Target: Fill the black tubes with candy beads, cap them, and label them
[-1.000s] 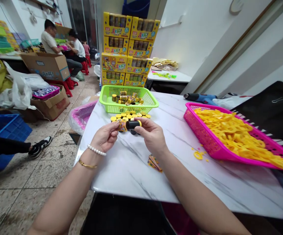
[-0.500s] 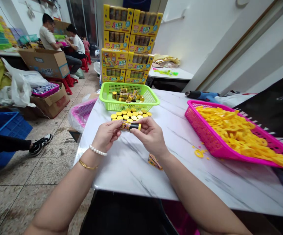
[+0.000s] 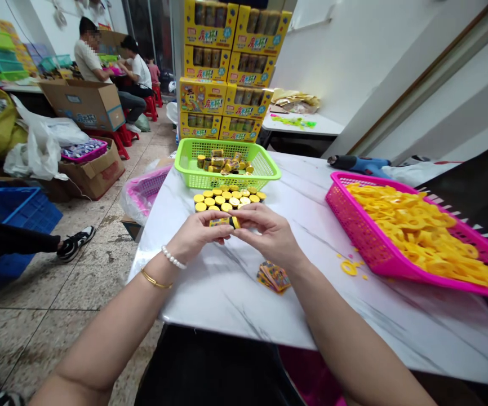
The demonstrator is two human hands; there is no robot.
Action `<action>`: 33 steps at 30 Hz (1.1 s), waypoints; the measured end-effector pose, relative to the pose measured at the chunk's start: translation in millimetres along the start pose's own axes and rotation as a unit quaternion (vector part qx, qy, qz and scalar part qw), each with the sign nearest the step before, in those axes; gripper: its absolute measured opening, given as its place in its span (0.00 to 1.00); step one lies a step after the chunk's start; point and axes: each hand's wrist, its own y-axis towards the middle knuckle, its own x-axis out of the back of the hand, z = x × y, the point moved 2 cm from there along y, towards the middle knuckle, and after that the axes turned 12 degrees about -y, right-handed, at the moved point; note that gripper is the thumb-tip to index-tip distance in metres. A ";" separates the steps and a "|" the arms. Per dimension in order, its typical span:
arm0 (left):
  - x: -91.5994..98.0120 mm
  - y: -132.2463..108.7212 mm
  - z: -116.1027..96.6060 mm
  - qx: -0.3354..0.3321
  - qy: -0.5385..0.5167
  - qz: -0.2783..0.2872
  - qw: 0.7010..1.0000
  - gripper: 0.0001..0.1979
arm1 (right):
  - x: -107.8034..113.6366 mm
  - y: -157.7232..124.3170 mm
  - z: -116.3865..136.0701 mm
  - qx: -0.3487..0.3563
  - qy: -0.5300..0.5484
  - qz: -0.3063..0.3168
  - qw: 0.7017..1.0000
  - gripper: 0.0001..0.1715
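Above the table, both hands hold one small black jar (image 3: 224,222) with a yellow lid, lying sideways with a printed yellow sleeve around much of its body. My left hand (image 3: 199,232) grips the sleeved end between thumb and fingers. At the lid end, my right hand (image 3: 267,232) has its thumb and fingertips closed on the jar. Just beyond stand several yellow-lidded jars (image 3: 226,195) in close rows. By my right wrist lies a small fanned pile of printed sleeves (image 3: 273,276), partly covered by the forearm.
Behind the rows, a green basket (image 3: 185,169) holds more jars. A pink basket (image 3: 345,228) heaped with yellow plastic rings (image 3: 413,231) stands at right, near a blue heat gun (image 3: 360,164). Yellow boxes (image 3: 204,96) are stacked behind the table. Two people sit working at far left.
The printed sleeve now covers more of the black jar, up close to the lid. My hands have come nearer together. The view has shifted slightly, showing more of the sleeve pile.
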 end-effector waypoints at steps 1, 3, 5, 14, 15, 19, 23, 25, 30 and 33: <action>0.8 0.1 -0.6 0.019 -0.015 0.005 1.000 0.29 | 1.9 -0.4 0.6 0.023 -0.026 -0.004 0.999 0.16; 3.7 0.9 -1.6 0.051 -0.028 0.003 0.998 0.29 | 4.3 -1.4 1.2 0.051 -0.060 -0.018 0.997 0.17; 6.6 2.6 -1.0 0.050 -0.017 -0.003 0.999 0.27 | 4.3 -2.3 0.5 0.059 -0.077 -0.024 0.995 0.15; 2.6 2.9 3.5 -0.075 0.087 -0.003 0.993 0.21 | -9.1 -2.3 -0.9 -0.040 0.026 -0.024 0.999 0.17; 1.9 1.8 2.0 -0.077 0.092 0.000 0.993 0.21 | -9.0 -2.4 1.2 -0.032 0.015 -0.028 0.999 0.16; -1.4 -1.2 -3.3 -0.115 0.116 0.015 0.987 0.20 | -12.1 -3.2 0.1 -0.115 0.084 -0.027 0.989 0.18; -1.5 1.3 0.2 -0.105 0.151 0.000 0.983 0.21 | -20.5 -3.6 -7.5 -0.225 0.209 0.069 0.949 0.25; 0.5 3.9 5.3 -0.064 0.150 -0.017 0.986 0.24 | -18.6 -3.0 -7.9 -0.215 0.225 0.073 0.947 0.23; 4.7 6.8 10.9 -0.006 0.103 -0.049 0.993 0.27 | -11.2 -2.0 -3.1 -0.112 0.225 0.058 0.966 0.18; 1.9 4.6 8.9 0.030 0.034 -0.015 0.999 0.29 | -11.5 -3.1 -2.4 -0.078 0.204 -0.012 0.976 0.11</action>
